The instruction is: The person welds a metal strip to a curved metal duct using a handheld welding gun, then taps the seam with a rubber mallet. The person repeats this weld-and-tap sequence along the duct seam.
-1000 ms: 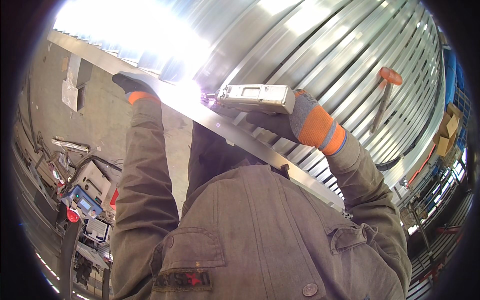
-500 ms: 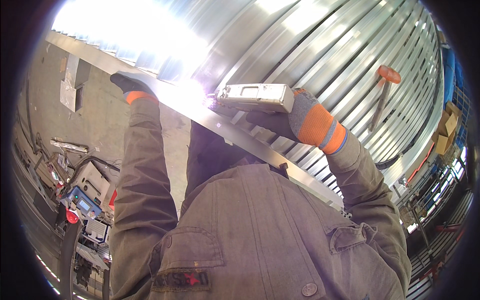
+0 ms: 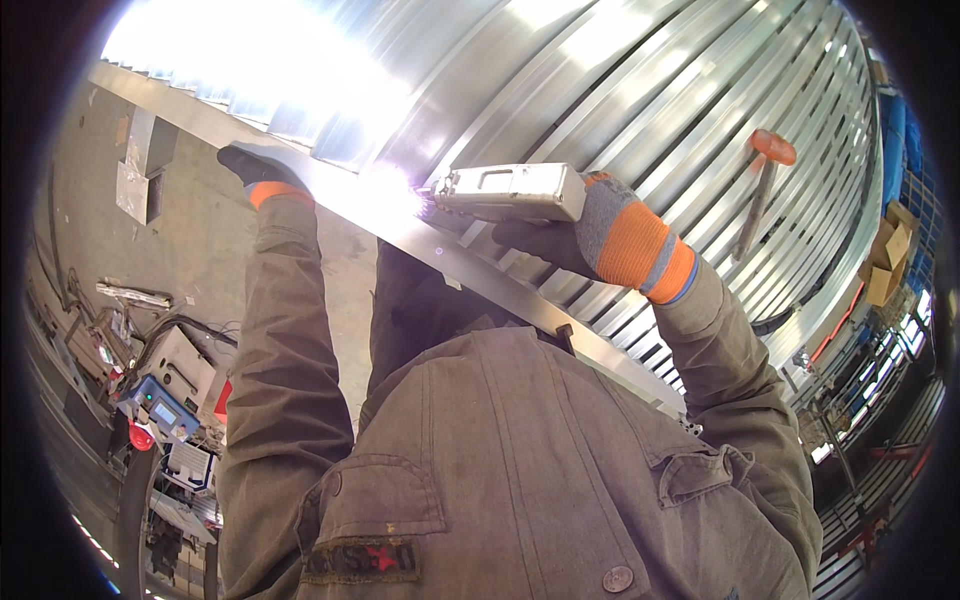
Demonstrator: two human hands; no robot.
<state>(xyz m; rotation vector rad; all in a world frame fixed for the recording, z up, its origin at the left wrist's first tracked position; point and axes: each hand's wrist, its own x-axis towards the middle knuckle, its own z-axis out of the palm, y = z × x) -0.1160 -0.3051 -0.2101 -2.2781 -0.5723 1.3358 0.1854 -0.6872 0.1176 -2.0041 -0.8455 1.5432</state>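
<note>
My right hand [image 3: 605,235], in a grey and orange knit glove, is wrapped round a boxy silver handheld welding gun [image 3: 515,190]. The gun's tip points left and meets a glaring white-violet spark at a long flat metal rail [image 3: 480,268]. That rail edges a large panel of parallel silver metal slats [image 3: 560,110]. My left hand [image 3: 265,172], gloved in dark grey and orange, holds the rail's near edge left of the spark. Glare washes out part of its fingers.
A hammer with an orange head [image 3: 772,148] lies on the slats at right. A dark clamp-like piece [image 3: 565,335] sits on the rail near my chest. A machine with a blue control panel [image 3: 160,408] and cables stands lower left; cardboard boxes [image 3: 888,255] are far right.
The view has shifted very slightly. Both hands stay nearly in place, and the spark still burns at the gun's tip.
</note>
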